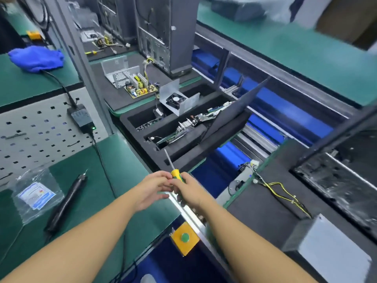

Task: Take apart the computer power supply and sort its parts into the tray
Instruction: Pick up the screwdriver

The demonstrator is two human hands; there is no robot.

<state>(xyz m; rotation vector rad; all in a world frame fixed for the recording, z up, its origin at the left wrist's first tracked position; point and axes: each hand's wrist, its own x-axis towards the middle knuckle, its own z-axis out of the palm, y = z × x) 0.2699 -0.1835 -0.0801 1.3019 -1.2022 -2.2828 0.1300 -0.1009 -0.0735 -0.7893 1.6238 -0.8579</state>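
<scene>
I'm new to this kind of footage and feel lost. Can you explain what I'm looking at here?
No machine here: a camera worn on a person's head looks down at their two bare hands. The right hand grips a yellow-green screwdriver; the left hand touches its handle, though whether it grips is unclear. Ahead sits a black foam tray with circuit boards in its compartments. A black pen-shaped tool and a plastic bag lie on the green mat.

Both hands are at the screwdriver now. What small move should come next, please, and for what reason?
Probably swing the screwdriver in the right hand toward the grey metal box at the right. Its tip points at the tray, away from that box, and the left hand only meets the handle.
</scene>
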